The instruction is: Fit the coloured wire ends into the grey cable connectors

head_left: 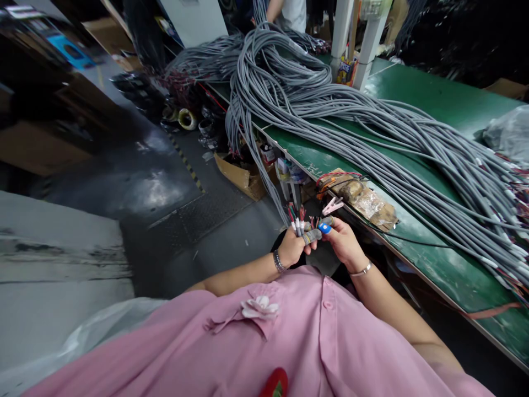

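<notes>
My left hand (pixel 294 245) is closed round several grey cable ends (pixel 298 226), whose white sleeves and thin coloured wires point up. Grey finger covers show on some of its fingers. Just to the right, my right hand (pixel 339 237) pinches at the thin wires (pixel 314 221) of another cable end, with a blue cover on the thumb. Both hands nearly touch in front of my pink shirt. From the held ends, grey cables rise to the large bundle (pixel 281 71) on the green table (pixel 421 88). A pink clip (pixel 333 206) is at the table edge.
A brown pad wrapped in clear film (pixel 363 201) lies on the table's near edge, with red and black wires. Below are an open cardboard box (pixel 242 176) and a yellow roll (pixel 187 119). A person (pixel 289 14) stands behind the table, beyond the cables.
</notes>
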`<state>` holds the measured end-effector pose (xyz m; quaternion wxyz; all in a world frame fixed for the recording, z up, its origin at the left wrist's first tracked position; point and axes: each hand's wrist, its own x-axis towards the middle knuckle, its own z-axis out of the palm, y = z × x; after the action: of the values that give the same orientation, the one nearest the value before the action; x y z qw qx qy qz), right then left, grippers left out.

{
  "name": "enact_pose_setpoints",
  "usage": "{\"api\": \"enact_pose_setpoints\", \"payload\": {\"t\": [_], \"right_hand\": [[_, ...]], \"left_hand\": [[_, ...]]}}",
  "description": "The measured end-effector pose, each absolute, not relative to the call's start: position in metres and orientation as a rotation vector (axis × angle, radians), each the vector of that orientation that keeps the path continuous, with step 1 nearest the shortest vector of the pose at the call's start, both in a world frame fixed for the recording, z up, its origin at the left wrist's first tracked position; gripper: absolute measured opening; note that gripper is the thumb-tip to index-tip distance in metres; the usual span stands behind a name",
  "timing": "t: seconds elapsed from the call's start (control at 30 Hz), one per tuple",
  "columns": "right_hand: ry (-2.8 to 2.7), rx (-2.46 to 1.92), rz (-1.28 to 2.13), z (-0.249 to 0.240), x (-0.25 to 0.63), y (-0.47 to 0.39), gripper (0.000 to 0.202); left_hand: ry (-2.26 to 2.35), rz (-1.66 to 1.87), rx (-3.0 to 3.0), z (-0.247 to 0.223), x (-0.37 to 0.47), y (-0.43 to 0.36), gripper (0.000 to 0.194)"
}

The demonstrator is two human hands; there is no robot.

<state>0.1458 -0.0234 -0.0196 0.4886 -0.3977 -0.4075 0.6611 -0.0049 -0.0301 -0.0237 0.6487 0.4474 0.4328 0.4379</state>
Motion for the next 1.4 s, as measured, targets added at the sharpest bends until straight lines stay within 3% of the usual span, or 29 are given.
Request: {"api": "enact_pose_setpoints", "payload": {"t": [0.17,0.43,1.0,1.23,1.4], "right_hand": [[-1.129,-0.979,1.583,-0.019,0.149,-0.021,0.019],[-0.881,-0.893,1.767,-0.025,0.151,-0.021,0.023],[-0.786,-1.102,1.556,-0.024,0.141,-0.02,0.008],[-0.422,-1.051,1.56,-0.022,0.146,-0.016,0.016],[-0.565,-0.993,1.817,-0.023,0.152,-0.023,0.03]], "left_hand": [[0.97,0.913,1.075,-0.023,-0.005,-0.03,0.035],[0.998,1.034,0.95,-0.02,-0.007,-0.027,0.034],[1.033,1.034,0.995,-0.023,-0.004,-0.025,0.033],[1.049,1.025,0.963,-0.018,-0.007,-0.028,0.034],[1.062,1.045,0.931,-0.018,-0.009,-0.029,0.035]]}}
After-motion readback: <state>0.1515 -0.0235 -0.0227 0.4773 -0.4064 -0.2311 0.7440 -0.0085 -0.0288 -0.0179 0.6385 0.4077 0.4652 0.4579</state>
